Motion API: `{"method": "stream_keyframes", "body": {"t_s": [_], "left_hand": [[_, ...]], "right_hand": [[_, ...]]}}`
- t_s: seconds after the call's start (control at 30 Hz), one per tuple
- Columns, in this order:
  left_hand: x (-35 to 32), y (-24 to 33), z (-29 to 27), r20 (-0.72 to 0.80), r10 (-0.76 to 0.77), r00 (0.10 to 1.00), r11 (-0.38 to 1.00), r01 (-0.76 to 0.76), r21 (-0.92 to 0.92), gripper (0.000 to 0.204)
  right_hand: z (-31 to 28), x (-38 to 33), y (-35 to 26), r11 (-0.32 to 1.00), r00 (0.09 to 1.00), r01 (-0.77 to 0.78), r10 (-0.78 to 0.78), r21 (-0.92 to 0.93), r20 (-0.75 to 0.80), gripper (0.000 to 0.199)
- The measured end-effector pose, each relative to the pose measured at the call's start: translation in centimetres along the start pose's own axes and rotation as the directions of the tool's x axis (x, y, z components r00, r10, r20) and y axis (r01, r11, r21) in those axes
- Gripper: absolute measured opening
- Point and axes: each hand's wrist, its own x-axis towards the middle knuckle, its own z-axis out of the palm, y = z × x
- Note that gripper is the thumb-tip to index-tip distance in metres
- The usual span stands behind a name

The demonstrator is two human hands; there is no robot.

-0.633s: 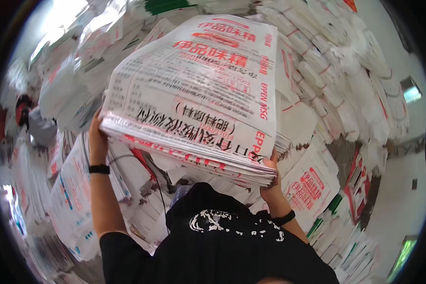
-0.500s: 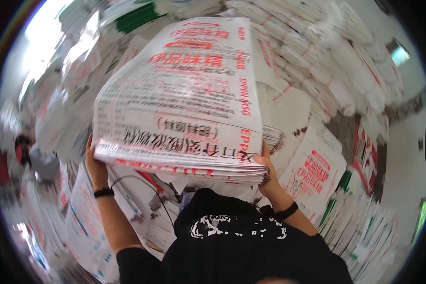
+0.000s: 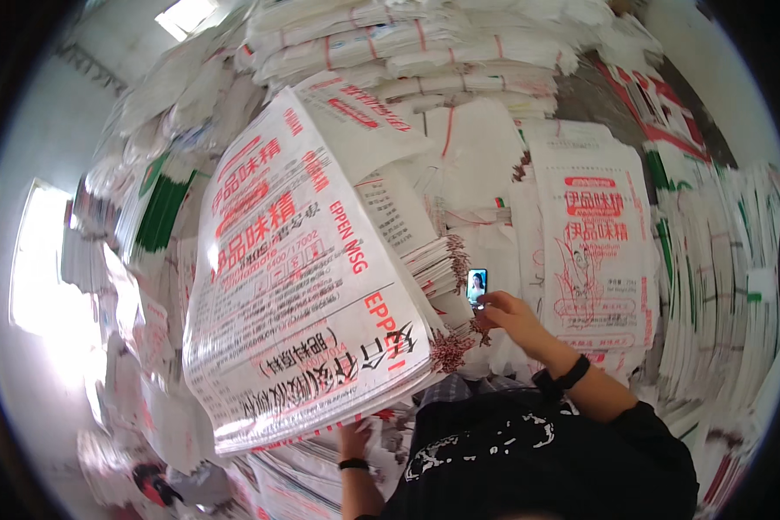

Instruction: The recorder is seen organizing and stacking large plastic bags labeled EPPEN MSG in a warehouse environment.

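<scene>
A thick stack of flat white woven sacks (image 3: 269, 286) with red and black print lies tilted in front of me on the left. My left hand (image 3: 353, 438) is under its near edge, holding it from below; the fingers are mostly hidden by the stack. To the right of the stack, my right hand (image 3: 507, 316) has its bent fingers at the lower end of a smartphone (image 3: 477, 284) with a lit screen. Frayed reddish-brown string ends (image 3: 455, 349) stick out from the stack's right corner, beside that hand.
Bundles of white sacks (image 3: 355, 52) tied with red cord are piled at the back. A printed sack (image 3: 594, 217) lies flat to the right of the phone. Beyond it, upright rows of folded sacks (image 3: 719, 277) line the right side. A bright window (image 3: 43, 256) is at the left.
My right hand has let go of the stack's right side and moved to the phone, now visible. The stack has turned and shifted left and nearer. My left hand has gone under it.
</scene>
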Motion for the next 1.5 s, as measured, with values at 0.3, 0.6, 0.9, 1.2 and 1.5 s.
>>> {"method": "stream_keyframes", "body": {"t_s": [0.3,0.6,0.9,1.2,1.5], "left_hand": [[7.9,5.0,17.9,0.585,0.045,0.810,0.402,-0.551,0.731,0.034],[7.4,6.1,27.6,0.606,-0.348,0.715,0.406,-0.467,0.785,0.035],[8.6,3.8,38.3,0.630,-0.434,0.644,0.211,-0.607,0.766,0.035],[7.8,3.7,51.4,0.707,-0.315,0.633,0.115,-0.714,0.691,0.031],[9.3,7.4,50.9,0.448,-0.575,0.684,-0.402,-0.714,0.574,0.031]], "right_hand": [[-6.2,-6.6,8.7,0.964,0.889,-0.226,0.263,0.141,-0.375,0.034],[-7.4,-15.8,20.5,0.847,0.664,-0.299,0.515,0.439,-0.542,0.037],[-16.0,-16.8,37.5,0.790,0.371,0.097,0.536,0.605,-0.759,0.032],[-28.1,-10.3,47.1,0.883,0.016,0.110,0.458,0.457,-0.889,0.052],[-33.8,-10.4,42.5,0.819,-0.140,0.413,0.488,0.397,-0.861,0.060]]}}
